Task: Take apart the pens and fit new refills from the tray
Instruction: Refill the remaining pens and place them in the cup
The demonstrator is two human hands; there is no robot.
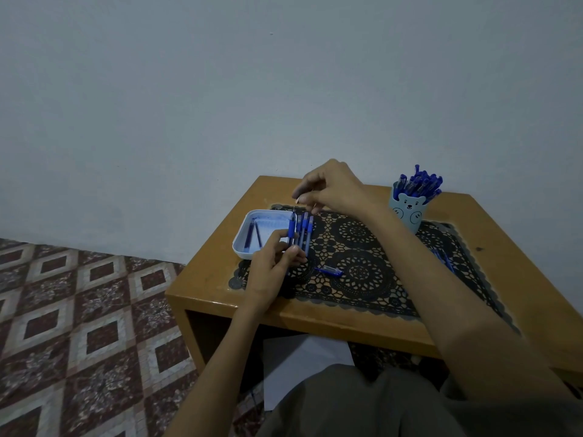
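One head-worn camera looks forward and down, close above the table (208,288).

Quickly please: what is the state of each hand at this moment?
Left hand: grips a bundle of blue pens.
Right hand: pinches a thin piece, likely a refill, just above the pens.

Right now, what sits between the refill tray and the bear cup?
Head view: a bundle of blue pens gripped by the left hand beside the tray, then the right hand over black lace mat before the cup.
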